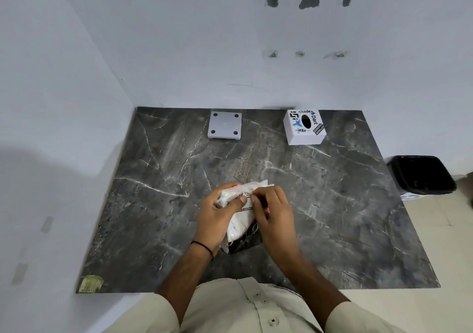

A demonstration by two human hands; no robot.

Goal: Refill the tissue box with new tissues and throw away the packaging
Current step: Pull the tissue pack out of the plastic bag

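A pack of tissues (240, 226) in white, red and black plastic wrapping sits between both hands above the middle of the dark marble table (332, 204). My left hand (217, 217) grips its left side, thumb pressed on top. My right hand (273, 212) pinches the wrapping at the pack's upper right. The white tissue box cover (304, 127), with stickers and an oval slot, stands at the back right. Its grey square base plate (224, 125) lies apart at the back centre, with four dark round feet facing up.
A black waste bin (422, 175) stands on the tiled floor just past the table's right edge. White walls close in the table at the back and left. A yellowish sticker (89, 282) marks the front left corner.
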